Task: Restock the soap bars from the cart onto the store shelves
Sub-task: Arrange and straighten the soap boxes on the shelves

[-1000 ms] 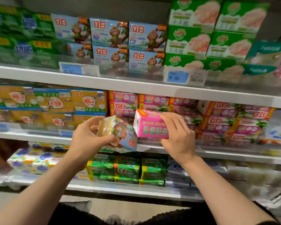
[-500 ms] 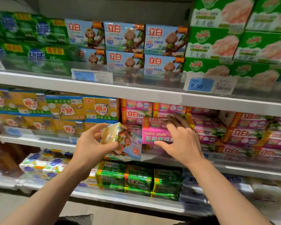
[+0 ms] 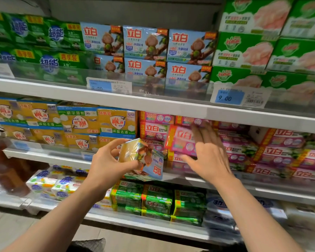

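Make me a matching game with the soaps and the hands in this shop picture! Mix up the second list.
Things:
1. pink soap pack
2. monkey soap pack
3. green soap boxes
4. yellow soap packs

Places:
A. top shelf, far right
B. gripped by the left hand
C. middle shelf, left of the pink ones
D. under the right hand, fingers straight

Pairs: 1-D, 2-B, 3-A, 4-C

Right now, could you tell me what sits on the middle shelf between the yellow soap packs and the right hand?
In the head view, pink soap packs fill the stretch between the yellow soap packs and the right hand.
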Action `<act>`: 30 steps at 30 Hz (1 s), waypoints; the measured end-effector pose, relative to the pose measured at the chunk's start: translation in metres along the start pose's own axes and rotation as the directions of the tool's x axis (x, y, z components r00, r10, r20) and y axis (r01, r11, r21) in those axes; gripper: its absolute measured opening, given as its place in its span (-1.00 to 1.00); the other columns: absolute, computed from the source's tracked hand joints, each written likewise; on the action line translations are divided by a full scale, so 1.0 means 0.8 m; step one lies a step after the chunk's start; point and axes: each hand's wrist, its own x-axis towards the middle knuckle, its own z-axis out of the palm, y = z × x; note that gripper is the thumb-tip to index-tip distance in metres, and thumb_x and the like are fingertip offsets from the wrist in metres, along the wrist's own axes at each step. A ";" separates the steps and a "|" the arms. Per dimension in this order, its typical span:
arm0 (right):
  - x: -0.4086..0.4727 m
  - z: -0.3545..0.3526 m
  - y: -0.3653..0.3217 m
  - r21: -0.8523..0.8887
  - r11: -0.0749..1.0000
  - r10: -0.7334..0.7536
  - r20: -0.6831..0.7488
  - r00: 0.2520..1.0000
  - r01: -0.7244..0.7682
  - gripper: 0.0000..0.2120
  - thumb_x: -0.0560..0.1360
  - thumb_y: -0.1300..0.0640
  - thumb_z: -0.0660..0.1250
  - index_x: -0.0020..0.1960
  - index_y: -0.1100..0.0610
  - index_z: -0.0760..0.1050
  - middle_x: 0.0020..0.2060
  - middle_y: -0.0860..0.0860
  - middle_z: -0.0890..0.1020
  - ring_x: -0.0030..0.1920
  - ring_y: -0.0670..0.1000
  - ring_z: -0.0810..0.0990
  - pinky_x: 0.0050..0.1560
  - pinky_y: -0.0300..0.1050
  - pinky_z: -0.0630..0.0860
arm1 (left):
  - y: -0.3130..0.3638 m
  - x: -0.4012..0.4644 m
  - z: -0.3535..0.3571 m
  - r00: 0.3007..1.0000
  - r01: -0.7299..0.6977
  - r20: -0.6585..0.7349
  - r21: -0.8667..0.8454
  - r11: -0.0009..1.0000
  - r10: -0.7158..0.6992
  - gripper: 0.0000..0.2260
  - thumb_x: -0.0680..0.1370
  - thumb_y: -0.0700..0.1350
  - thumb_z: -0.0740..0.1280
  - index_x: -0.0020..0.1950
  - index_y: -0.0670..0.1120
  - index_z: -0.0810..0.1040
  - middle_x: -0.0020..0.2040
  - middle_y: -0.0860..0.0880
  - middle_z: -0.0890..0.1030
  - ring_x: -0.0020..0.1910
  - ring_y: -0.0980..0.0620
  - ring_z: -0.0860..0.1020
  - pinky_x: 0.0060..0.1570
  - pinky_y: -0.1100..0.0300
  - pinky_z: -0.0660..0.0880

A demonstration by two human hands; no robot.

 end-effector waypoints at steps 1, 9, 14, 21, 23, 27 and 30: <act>-0.003 0.002 0.003 0.013 0.999 -0.042 -0.015 0.999 0.042 -0.42 0.40 -0.20 0.39 0.27 0.14 0.46 0.15 0.12 0.55 0.19 0.18 0.51 0.28 0.11 0.43 | 0.001 0.000 0.001 1.000 -0.003 0.006 0.001 1.000 0.003 -0.37 0.26 -0.25 0.59 0.25 0.06 0.47 -0.08 0.03 0.66 -0.17 0.04 0.66 -0.23 0.20 0.57; -0.014 0.009 0.010 0.043 0.994 -0.092 -0.239 0.967 0.106 -0.67 0.22 0.20 0.59 -0.10 0.18 0.54 -0.20 0.09 0.60 -0.20 0.15 0.60 -0.25 -0.08 0.57 | 0.005 -0.001 -0.003 0.998 0.060 0.041 -0.152 0.986 -0.055 -0.53 0.24 -0.22 0.59 0.07 0.05 0.56 -0.08 -0.07 0.69 -0.07 -0.06 0.65 -0.20 0.19 0.52; -0.014 0.015 0.011 0.085 0.995 -0.035 -0.146 0.989 0.048 -0.77 0.20 0.28 0.56 -0.20 0.21 0.58 -0.06 0.13 0.66 -0.05 0.20 0.63 0.00 0.06 0.59 | 0.006 -0.003 -0.010 0.982 0.159 0.140 -0.268 0.950 -0.125 -0.28 0.04 0.00 0.54 0.20 -0.03 0.57 -0.01 -0.11 0.69 -0.05 -0.12 0.65 -0.08 0.04 0.53; -0.027 -0.001 0.018 0.182 0.980 0.093 -0.068 0.993 -0.079 -0.79 0.32 0.13 0.55 -0.12 0.18 0.58 -0.23 0.10 0.61 -0.22 0.19 0.58 -0.20 -0.03 0.51 | 0.015 -0.004 0.002 0.964 0.196 0.251 -0.451 0.871 -0.087 -0.54 0.20 -0.10 0.46 0.10 -0.11 0.61 -0.02 -0.13 0.68 -0.12 -0.04 0.64 -0.19 0.18 0.58; -0.031 -0.002 0.026 0.226 0.969 0.119 -0.079 0.990 -0.098 -0.80 0.38 0.13 0.50 -0.08 0.19 0.56 -0.21 0.09 0.56 -0.16 0.18 0.53 -0.18 -0.04 0.44 | 0.016 -0.003 0.012 0.967 0.206 0.236 -0.497 0.843 -0.097 -0.45 0.12 -0.03 0.47 0.09 -0.13 0.58 -0.04 -0.12 0.67 -0.15 -0.01 0.63 -0.16 0.16 0.54; -0.039 -0.006 0.039 0.284 0.958 0.108 -0.193 0.975 -0.050 -0.79 0.35 0.19 0.53 -0.11 0.20 0.54 -0.24 0.04 0.51 -0.16 0.08 0.46 -0.18 -0.15 0.34 | 0.030 -0.002 0.037 0.985 0.159 0.142 -0.572 0.804 -0.094 -0.55 0.03 0.02 0.45 -0.15 -0.11 0.53 -0.30 0.00 0.61 -0.39 0.13 0.54 -0.31 0.31 0.49; -0.050 -0.029 0.041 0.334 0.939 0.058 -0.378 0.924 0.078 -0.92 0.42 0.22 0.45 -0.15 0.21 0.58 -0.18 0.04 0.59 -0.07 0.02 0.52 -0.04 -0.16 0.48 | 0.046 -0.007 0.050 0.999 0.052 0.045 -0.617 0.785 -0.030 -0.70 0.03 0.01 0.46 -0.33 -0.07 0.53 -0.37 0.01 0.59 -0.41 0.11 0.53 -0.35 0.30 0.45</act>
